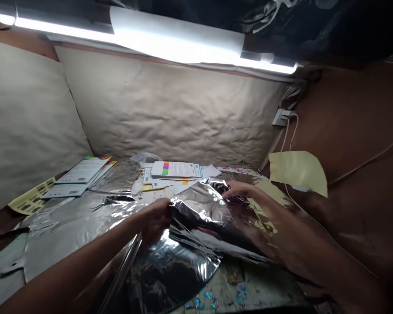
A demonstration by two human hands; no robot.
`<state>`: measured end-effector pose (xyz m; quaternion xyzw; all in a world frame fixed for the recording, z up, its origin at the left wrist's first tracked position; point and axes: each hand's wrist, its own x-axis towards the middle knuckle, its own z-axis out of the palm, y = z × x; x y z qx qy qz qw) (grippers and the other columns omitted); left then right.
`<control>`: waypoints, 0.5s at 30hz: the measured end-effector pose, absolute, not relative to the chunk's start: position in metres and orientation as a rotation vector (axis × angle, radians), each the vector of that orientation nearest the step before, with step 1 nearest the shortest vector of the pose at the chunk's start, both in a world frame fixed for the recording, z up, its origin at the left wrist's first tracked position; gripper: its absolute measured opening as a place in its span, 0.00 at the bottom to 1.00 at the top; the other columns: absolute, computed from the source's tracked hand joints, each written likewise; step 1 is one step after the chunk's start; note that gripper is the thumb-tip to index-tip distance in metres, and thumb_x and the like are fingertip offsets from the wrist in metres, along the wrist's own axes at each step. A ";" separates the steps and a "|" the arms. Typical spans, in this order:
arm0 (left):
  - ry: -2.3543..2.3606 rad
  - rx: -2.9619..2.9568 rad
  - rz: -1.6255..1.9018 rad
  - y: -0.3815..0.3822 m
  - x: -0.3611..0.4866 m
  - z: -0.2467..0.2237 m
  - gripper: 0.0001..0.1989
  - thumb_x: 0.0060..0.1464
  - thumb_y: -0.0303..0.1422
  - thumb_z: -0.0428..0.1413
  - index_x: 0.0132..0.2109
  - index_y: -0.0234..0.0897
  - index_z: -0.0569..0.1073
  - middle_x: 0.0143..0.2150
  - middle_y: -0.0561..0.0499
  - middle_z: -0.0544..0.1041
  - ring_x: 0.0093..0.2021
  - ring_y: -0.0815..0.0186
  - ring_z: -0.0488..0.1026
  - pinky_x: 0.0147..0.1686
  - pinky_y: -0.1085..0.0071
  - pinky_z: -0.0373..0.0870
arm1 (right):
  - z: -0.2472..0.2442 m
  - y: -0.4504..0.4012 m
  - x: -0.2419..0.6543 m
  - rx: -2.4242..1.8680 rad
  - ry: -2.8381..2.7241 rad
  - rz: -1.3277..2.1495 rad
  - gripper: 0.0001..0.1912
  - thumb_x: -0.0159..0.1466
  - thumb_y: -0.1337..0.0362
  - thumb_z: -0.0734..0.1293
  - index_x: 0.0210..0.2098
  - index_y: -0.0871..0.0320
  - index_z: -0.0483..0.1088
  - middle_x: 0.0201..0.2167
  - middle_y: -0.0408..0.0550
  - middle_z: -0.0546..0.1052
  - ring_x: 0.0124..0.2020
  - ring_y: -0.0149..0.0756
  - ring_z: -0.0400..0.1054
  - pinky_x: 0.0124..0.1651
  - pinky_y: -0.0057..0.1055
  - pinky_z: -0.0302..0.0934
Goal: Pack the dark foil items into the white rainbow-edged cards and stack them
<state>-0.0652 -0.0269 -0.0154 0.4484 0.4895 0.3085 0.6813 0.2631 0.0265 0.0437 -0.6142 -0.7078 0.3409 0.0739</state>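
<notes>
A large sheet of shiny silver foil film (173, 261) is stretched in front of me, creased and partly raised off the worktable. My left hand (156, 216) is closed on its upper left edge, the fingers partly in shadow. Farther right and a little higher, my right hand (238, 189) pinches the foil by its far edge. The foil's lower part hangs toward me and hides some of the table. Below it, small blue and shiny bits (209, 298) lie scattered on the worn table surface (268, 288).
Stacked printed booklets (173, 169) lie at the back, with more booklets (81, 174) and a yellow printed sheet (32, 196) at left. More silver foil (68, 231) covers the left side. A socket with cables (283, 117) and yellow paper (298, 172) are on the right. A lamp (177, 43) hangs above.
</notes>
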 end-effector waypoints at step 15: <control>0.995 2.606 -0.040 -0.087 -0.014 -0.040 0.43 0.59 0.60 0.43 0.72 0.40 0.45 0.73 0.39 0.39 0.72 0.43 0.36 0.65 0.39 0.36 | -0.038 -0.030 0.228 -1.572 -2.432 0.276 0.33 0.69 0.51 0.57 0.69 0.56 0.50 0.71 0.53 0.51 0.72 0.47 0.40 0.70 0.47 0.40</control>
